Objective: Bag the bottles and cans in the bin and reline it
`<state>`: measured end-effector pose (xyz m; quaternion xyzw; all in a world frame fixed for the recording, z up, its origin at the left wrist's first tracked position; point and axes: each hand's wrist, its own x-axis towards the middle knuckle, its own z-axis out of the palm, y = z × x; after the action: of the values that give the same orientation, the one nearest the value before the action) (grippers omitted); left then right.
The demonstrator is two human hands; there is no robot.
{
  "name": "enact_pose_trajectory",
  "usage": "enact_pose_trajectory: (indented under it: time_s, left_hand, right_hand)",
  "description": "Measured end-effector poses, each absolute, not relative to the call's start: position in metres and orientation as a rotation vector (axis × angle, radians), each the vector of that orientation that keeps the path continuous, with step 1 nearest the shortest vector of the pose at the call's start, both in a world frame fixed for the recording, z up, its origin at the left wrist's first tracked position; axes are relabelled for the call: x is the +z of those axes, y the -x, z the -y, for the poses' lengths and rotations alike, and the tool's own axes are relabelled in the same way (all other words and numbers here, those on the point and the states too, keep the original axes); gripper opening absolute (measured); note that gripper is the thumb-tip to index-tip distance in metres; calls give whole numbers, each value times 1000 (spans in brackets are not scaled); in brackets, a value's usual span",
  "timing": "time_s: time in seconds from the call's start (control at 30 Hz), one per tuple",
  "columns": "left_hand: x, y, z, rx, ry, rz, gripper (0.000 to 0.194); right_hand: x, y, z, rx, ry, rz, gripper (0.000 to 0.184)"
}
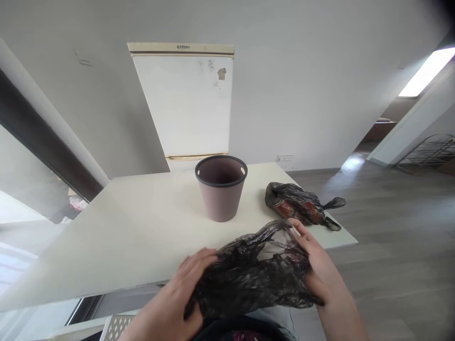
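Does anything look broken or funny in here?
Yes, one thing: the white refrigerator with cream trim has a ragged brownish patch near its door's upper right corner, with fainter smudges nearby. It looks odd against the plain white, maybe peeled or stained. The round mauve bin with a dark rim stands upright.

2 bags (245,279) (302,203), 1 bin (221,203), 1 fridge (188,99).

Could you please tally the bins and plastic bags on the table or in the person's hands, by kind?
Bin: 1, upright on the table
Plastic bags: 2, a loose black bag held by the left hand and right hand, and a filled bag lying on the table
Total: 3
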<state>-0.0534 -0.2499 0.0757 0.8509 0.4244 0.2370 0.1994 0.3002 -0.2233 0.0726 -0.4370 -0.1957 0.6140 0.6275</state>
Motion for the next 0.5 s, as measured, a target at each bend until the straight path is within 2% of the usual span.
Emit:
enact_pose_trajectory:
  time_s: [0.07, 0.17, 0.2, 0.27, 0.3, 0.4, 0.5]
  left_hand:
    - [86, 30, 260, 689, -2331, -1073, 87]
    - [86, -6, 260, 925, -2166, -1129, 61]
    - [81, -18, 257, 996, -2120, -1189, 61]
    - [65, -39, 249, 1042, -2056, -1329, 74]
    - [55, -46, 244, 1013, -2041, -1377, 70]
    - [32, -50, 230, 883, -2150, -1433, 28]
    - [25, -26, 220, 874, -2305, -1551, 40]
  right_hand:
    - [79, -293, 226, 1386, 1008, 481, 47]
    - [88, -273, 234, 1342, 1014, 562, 41]
    - [91, -264, 237, 1371, 1002, 604, 39]
    - [95, -246, 243, 1498, 948, 706, 36]
    - [97, -239, 245, 1572, 912, 757, 35]
    - [99, -239, 247, 1638, 873, 939, 34]
    - [100, -274, 246, 1423, 965, 1146, 46]
